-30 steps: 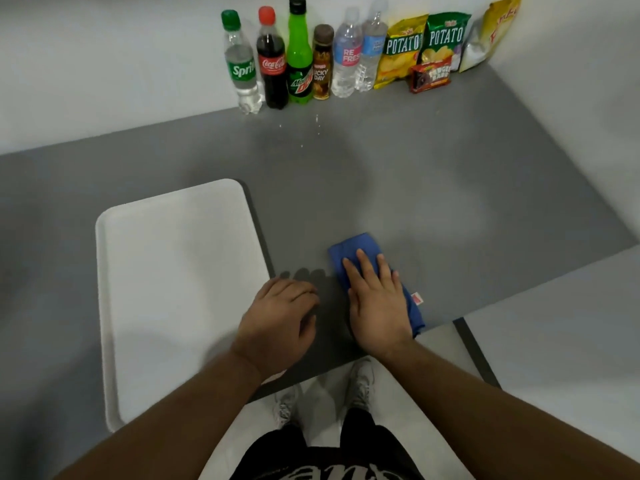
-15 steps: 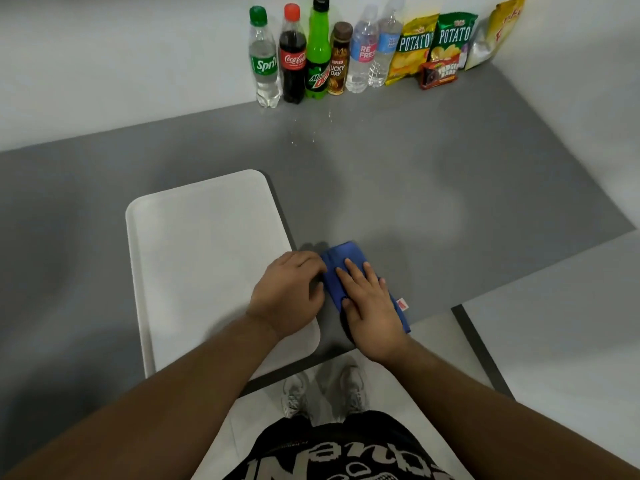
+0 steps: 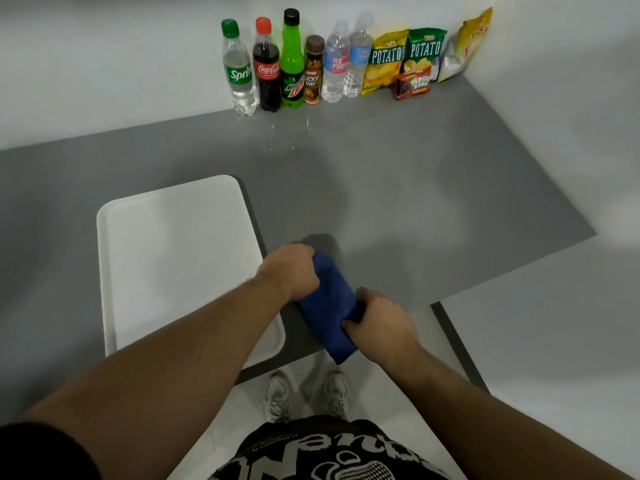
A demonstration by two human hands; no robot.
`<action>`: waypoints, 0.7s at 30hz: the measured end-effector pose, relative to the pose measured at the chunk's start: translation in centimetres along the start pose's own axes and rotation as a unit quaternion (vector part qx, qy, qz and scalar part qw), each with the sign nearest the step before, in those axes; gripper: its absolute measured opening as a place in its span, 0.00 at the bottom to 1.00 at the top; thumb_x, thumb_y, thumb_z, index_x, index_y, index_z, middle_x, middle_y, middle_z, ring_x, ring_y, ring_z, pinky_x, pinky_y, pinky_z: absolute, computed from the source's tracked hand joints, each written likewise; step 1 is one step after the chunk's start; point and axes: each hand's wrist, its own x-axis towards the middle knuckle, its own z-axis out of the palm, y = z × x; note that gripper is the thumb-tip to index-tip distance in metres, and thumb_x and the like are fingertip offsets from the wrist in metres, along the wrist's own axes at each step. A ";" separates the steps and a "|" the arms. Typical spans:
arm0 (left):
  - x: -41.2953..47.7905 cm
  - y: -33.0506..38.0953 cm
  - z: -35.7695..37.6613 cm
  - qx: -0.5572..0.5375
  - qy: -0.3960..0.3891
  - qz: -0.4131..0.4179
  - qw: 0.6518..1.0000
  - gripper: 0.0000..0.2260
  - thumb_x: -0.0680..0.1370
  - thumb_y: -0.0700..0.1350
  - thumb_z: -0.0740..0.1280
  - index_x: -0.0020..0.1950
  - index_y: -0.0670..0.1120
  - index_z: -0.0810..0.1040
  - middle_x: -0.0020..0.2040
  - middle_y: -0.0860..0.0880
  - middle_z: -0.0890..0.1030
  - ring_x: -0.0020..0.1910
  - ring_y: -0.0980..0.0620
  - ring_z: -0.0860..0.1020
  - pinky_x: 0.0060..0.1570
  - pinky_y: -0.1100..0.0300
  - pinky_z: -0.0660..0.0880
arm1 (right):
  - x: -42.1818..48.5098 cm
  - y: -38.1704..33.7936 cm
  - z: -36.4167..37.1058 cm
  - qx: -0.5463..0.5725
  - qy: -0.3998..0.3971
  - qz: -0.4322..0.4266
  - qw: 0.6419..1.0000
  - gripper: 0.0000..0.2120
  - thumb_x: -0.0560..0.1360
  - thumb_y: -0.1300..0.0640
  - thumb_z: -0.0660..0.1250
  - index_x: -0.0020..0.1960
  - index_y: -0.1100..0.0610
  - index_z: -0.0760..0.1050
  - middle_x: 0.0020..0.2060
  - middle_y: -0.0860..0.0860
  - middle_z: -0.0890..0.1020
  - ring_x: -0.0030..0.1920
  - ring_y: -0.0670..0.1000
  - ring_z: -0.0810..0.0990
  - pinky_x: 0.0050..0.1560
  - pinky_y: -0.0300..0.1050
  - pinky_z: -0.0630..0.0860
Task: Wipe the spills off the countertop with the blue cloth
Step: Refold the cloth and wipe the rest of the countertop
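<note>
Blue cloth (image 3: 327,303) is sitting bunched at the near edge of the grey worktop (image 3: 415,188), just right of the white tray (image 3: 173,258); whether it's touching the surface or lifted just off it, can't tell. You're gripping it with both hands. The left hand (image 3: 291,271) is wrapping the far end, fingers curled round the fabric. The right hand (image 3: 381,323) is grabbing the near-right side, thumb pressing into the fabric. So both sets of fingers are clamping on the cloth, none spread. Step in hand, as I'm reading it: you're gathering the cloth into a wad, wiping not yet begun. The spills (image 3: 294,133) are showing as small shiny droplets far up the worktop, right in front of the row of bottles (image 3: 284,64), well apart from the cloth. Next move is calling for taking the wad forward past the tray's far corner, then pressing down and sweeping across the drops, stopping short of the bottles so you're not knocking one over. Snack bags (image 3: 405,60) further right aren't looking like a problem.
</note>
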 end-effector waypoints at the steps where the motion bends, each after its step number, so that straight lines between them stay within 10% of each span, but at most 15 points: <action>1: -0.3 0.0 0.0 -0.020 0.000 -0.001 1.000 0.09 0.76 0.42 0.65 0.39 0.50 0.68 0.43 0.48 0.77 0.45 0.46 0.78 0.44 0.54 0.75 | 0.3 -0.1 -0.3 0.001 -0.019 -0.007 1.000 0.09 0.73 0.47 0.69 0.51 0.47 0.73 0.41 0.45 0.79 0.41 0.48 0.79 0.41 0.48 0.81; 9: -5.7 -3.9 -2.4 -0.248 0.063 0.025 0.966 0.05 0.76 0.46 0.71 0.52 0.51 0.81 0.45 0.51 0.84 0.45 0.51 0.82 0.44 0.58 0.78 | 2.7 -0.2 -3.2 0.095 -0.017 -0.106 0.990 0.05 0.78 0.55 0.69 0.50 0.52 0.73 0.39 0.49 0.80 0.39 0.48 0.79 0.39 0.41 0.76; 15: -12.3 -8.8 -2.3 -0.504 0.107 -0.025 0.857 0.13 0.77 0.48 0.71 0.61 0.53 0.82 0.56 0.53 0.87 0.55 0.50 0.85 0.56 0.53 0.81 | 3.3 -4.0 -4.3 0.301 -0.028 -0.186 0.935 0.15 0.72 0.61 0.74 0.52 0.44 0.76 0.43 0.45 0.84 0.42 0.39 0.82 0.42 0.30 0.74; 21: -17.0 -13.9 1.8 -0.546 0.166 -0.202 0.796 0.05 0.81 0.40 0.68 0.54 0.48 0.82 0.47 0.45 0.87 0.49 0.39 0.85 0.45 0.48 0.84 | 1.8 -7.4 0.3 0.277 -0.115 -0.179 0.937 0.22 0.75 0.59 0.74 0.65 0.43 0.74 0.53 0.48 0.85 0.54 0.48 0.84 0.59 0.52 0.81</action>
